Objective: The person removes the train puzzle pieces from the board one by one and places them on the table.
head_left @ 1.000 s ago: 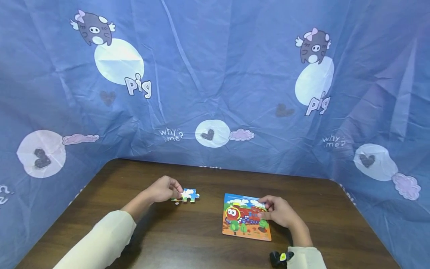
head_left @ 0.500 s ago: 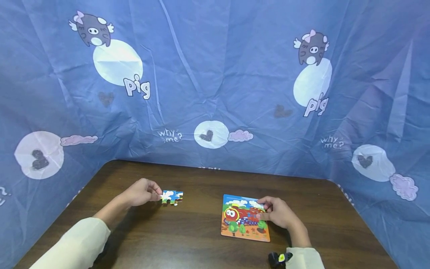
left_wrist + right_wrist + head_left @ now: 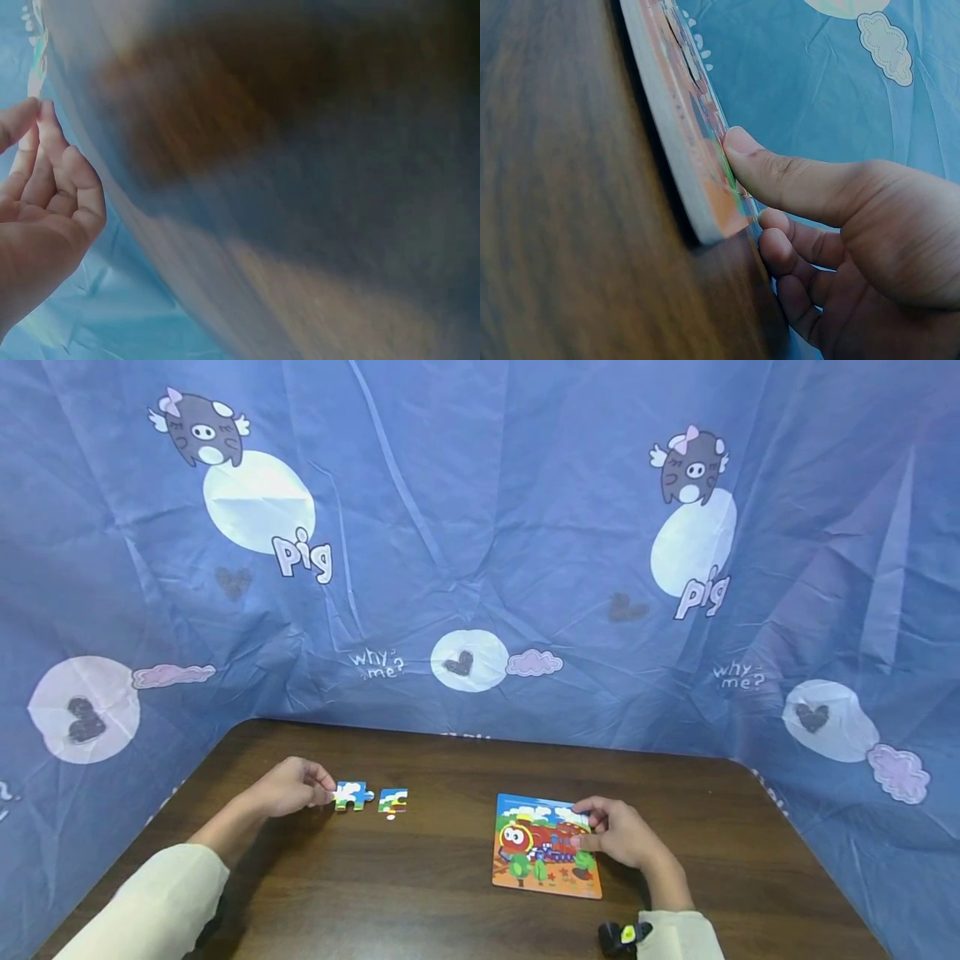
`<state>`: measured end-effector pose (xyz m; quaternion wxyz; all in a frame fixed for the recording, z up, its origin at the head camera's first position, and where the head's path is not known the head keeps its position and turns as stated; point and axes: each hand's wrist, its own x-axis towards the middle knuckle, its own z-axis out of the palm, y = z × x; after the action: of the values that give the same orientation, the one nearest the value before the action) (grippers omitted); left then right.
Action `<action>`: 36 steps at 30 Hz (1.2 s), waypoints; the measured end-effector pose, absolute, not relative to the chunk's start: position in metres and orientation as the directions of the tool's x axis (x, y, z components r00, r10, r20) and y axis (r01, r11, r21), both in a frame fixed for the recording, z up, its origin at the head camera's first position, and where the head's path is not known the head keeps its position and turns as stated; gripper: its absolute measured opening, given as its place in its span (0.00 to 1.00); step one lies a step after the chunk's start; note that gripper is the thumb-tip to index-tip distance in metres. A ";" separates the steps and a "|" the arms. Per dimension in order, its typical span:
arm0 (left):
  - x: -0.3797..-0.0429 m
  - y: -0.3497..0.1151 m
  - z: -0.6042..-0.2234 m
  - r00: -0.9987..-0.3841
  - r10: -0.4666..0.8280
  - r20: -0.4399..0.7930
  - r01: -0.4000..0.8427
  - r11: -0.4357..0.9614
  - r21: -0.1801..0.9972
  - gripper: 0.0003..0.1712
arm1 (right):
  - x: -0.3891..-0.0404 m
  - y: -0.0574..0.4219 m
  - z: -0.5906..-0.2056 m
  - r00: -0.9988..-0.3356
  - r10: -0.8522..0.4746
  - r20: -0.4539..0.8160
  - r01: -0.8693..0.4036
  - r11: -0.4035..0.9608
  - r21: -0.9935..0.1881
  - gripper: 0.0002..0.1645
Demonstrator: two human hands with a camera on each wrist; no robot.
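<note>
In the head view my left hand [image 3: 291, 789] pinches a jigsaw piece [image 3: 351, 795] with blue sky and white cloud between thumb and fingertips. The left wrist view shows this piece [image 3: 37, 64] edge-on at the fingertips. A second jigsaw piece [image 3: 392, 800] lies on the table just to its right, with a narrow gap between the two. At right, my right hand [image 3: 621, 833] holds the right edge of a square train jigsaw puzzle [image 3: 536, 864]. Its thumb [image 3: 761, 169] rests on the picture face, and the other fingers are curled at the puzzle's edge.
The brown wooden table [image 3: 420, 893] carries everything. A blue printed cloth [image 3: 480, 527] hangs close behind its far edge and along both sides. A black strap device [image 3: 624, 937] sits at the right sleeve [image 3: 678, 935].
My left hand has moved left with the pinched jigsaw piece, first across the lying piece and now apart from it. The right hand and the train puzzle have stayed in place.
</note>
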<state>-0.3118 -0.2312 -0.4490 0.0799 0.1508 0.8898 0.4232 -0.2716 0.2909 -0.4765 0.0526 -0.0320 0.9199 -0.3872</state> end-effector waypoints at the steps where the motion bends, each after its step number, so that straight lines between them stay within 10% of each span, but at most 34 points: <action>1: -0.313 -0.233 -0.450 -0.944 0.328 -0.021 0.190 0.599 0.778 0.05 | -0.272 0.291 -0.477 -0.993 -0.100 -0.070 -0.020 0.700 -0.714 0.24; 36: -0.337 -0.195 -0.434 -0.927 0.376 -0.003 0.281 0.698 0.659 0.01 | -0.265 0.297 -0.471 -0.983 -0.154 -0.098 -0.031 0.671 -0.741 0.36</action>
<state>-0.3370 -0.1945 -0.4337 0.0688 0.1785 0.9189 0.3450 -0.2653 0.2971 -0.4705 0.0765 -0.0510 0.9108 -0.4025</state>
